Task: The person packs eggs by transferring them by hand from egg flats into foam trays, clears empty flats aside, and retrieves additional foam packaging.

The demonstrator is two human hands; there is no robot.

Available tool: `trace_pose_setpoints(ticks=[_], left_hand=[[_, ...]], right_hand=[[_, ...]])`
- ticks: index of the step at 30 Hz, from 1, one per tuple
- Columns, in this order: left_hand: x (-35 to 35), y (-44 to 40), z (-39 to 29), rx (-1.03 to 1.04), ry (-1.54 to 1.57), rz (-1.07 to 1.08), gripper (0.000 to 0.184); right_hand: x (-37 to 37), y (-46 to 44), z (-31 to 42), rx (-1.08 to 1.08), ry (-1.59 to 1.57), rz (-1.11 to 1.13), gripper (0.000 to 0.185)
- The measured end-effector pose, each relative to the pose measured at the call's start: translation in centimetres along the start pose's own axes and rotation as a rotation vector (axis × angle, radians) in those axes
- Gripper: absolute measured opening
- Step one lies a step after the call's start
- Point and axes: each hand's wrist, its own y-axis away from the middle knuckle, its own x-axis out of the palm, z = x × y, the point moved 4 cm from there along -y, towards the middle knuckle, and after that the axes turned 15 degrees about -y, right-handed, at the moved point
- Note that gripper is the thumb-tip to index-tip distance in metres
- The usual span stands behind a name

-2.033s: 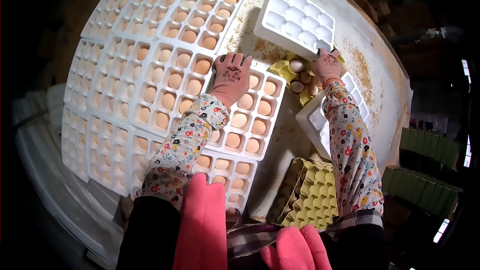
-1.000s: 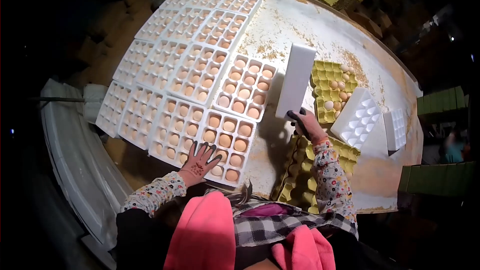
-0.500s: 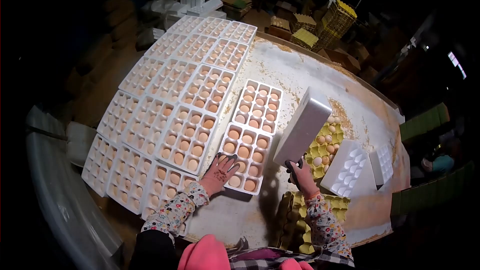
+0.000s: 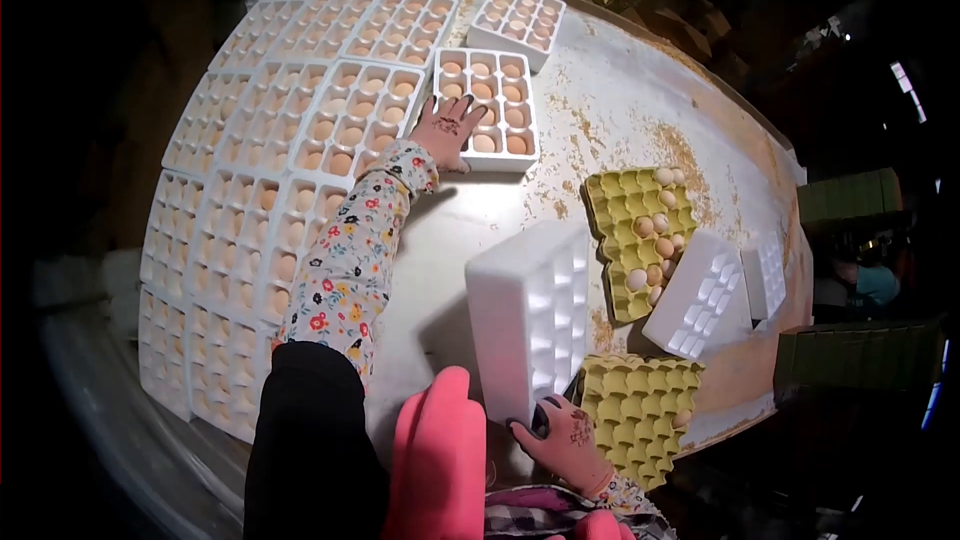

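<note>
My gloved left hand (image 4: 449, 132) lies with fingers spread on the near left corner of a white foam tray of eggs (image 4: 487, 162). Just beyond that tray is another egg-filled tray (image 4: 515, 25). Low in the view, my gloved right hand (image 4: 562, 440) grips the bottom edge of an empty white foam tray (image 4: 505, 315), which stands tilted on its side with its hollows facing right. To the right lies a yellow carton tray (image 4: 620, 240) with several loose eggs. A second yellow carton tray (image 4: 640, 415) sits beside my right hand.
Many egg-filled foam trays (image 4: 270, 130) stand in rows on the left of the table (image 4: 590, 70). Two empty foam trays, a larger one (image 4: 698, 295) and a smaller one (image 4: 765, 278), lean at the right. Green boxes (image 4: 850, 198) and part of another person (image 4: 872, 282) are beyond the right edge.
The two separate egg trays have moved up the table, away from me, with my left hand on the nearer one. My right hand has brought the empty foam tray closer and turned its hollows into view.
</note>
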Motion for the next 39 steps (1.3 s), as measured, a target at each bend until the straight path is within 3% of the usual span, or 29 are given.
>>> trace_pose_setpoints(ticks=[3, 4, 5, 6, 7, 8, 10, 11, 14, 16, 17, 20, 21, 23, 26, 28, 30, 32, 34, 35, 36, 37, 38, 39], left_hand=[[-1.3, 4.4, 1.2, -0.168, 0.564, -0.473, 0.061], [-3.4, 7.0, 1.3, -0.245, 0.724, -0.599, 0.052], [-4.9, 10.4, 0.3, -0.270, 0.644, -0.677, 0.044], [-5.4, 13.8, -1.2, -0.255, 0.533, -0.729, 0.045], [-5.5, 17.2, -3.5, -0.193, 0.464, -0.748, 0.045], [-4.9, 20.0, -6.1, -0.106, 0.493, -0.618, 0.051], [-2.5, 25.0, -12.6, 0.007, 0.354, -0.186, 0.078], [0.0, 27.1, -15.0, 0.115, 0.339, 0.034, 0.083], [0.8, 31.1, -16.5, 0.239, 0.300, 0.164, 0.086], [0.2, 33.1, -15.3, 0.270, 0.247, 0.181, 0.086], [0.4, 34.0, -14.7, 0.282, 0.240, 0.171, 0.087], [0.6, 34.8, -13.7, 0.339, 0.150, 0.142, 0.089], [0.5, 34.9, -13.4, 0.310, 0.130, 0.178, 0.089], [-0.5, 34.8, -12.6, 0.245, 0.054, 0.223, 0.090], [-3.0, 35.0, -13.7, 0.106, -0.075, 0.256, 0.082], [-4.7, 33.5, -17.9, 0.084, 0.202, -0.028, 0.070], [-8.7, 30.8, -25.2, 0.131, 0.516, -0.119, 0.057], [-11.4, 27.4, -34.1, 0.279, 0.712, -0.220, 0.051], [-13.0, 23.6, -43.6, 0.371, 0.716, -0.267, 0.050], [-12.9, 21.5, -48.1, 0.388, 0.642, -0.237, 0.054], [-12.2, 19.8, -52.1, 0.379, 0.441, -0.351, 0.058], [-12.0, 17.9, -55.0, 0.454, 0.273, -0.059, 0.054], [-10.9, 16.6, -57.3, 0.517, 0.120, 0.064, 0.048], [-10.8, 16.3, -57.9, 0.504, 0.043, 0.024, 0.045]], right_hand=[[5.3, -2.8, 0.5, 0.021, -0.035, 0.146, 0.036], [6.4, -3.3, 0.9, -0.016, -0.103, 0.105, 0.039], [6.7, -3.6, 1.4, -0.003, -0.150, 0.081, 0.040], [6.1, -3.8, 1.7, -0.169, -0.330, -0.038, 0.041], [5.9, -3.9, 0.5, -0.114, -0.591, -0.001, 0.035], [5.1, -3.4, -0.4, 0.434, -1.087, 0.157, 0.025], [4.5, -3.9, -4.3, -0.062, -1.042, -0.109, 0.028], [4.7, -4.3, -6.0, 0.348, -1.735, -0.113, 0.030], [2.6, -5.7, -5.1, 0.069, -1.412, -0.130, 0.035], [2.8, -6.7, -2.8, 0.016, -1.007, -0.084, 0.037], [3.7, -7.0, -1.6, -0.131, -0.678, -0.108, 0.037], [8.7, -8.4, -1.4, -0.530, -0.140, -0.151, 0.038], [11.0, -9.0, -3.5, -0.565, -0.116, -0.232, 0.043], [9.1, -6.0, -2.5, -0.532, -0.207, -0.360, 0.055], [3.6, 1.0, -4.5, -0.456, -0.433, -0.376, 0.052], [-1.0, 7.5, -8.3, -0.347, -0.406, -0.471, 0.049], [-5.3, 14.3, -14.1, -0.213, -0.297, -0.667, 0.044], [-9.9, 20.3, -19.9, 0.071, -0.523, -0.812, 0.032], [-12.5, 24.5, -25.1, 0.130, -0.481, -0.894, 0.033], [-13.5, 25.7, -26.3, 0.177, -0.489, -0.868, 0.035], [-14.1, 26.3, -27.0, 0.214, -0.502, -0.829, 0.038], [-14.3, 26.4, -27.5, 0.232, -0.369, -0.739, 0.046], [-13.8, 26.2, -28.5, 0.246, -0.383, -0.673, 0.053], [-12.5, 25.9, -30.7, 0.248, -0.398, -0.635, 0.056]])
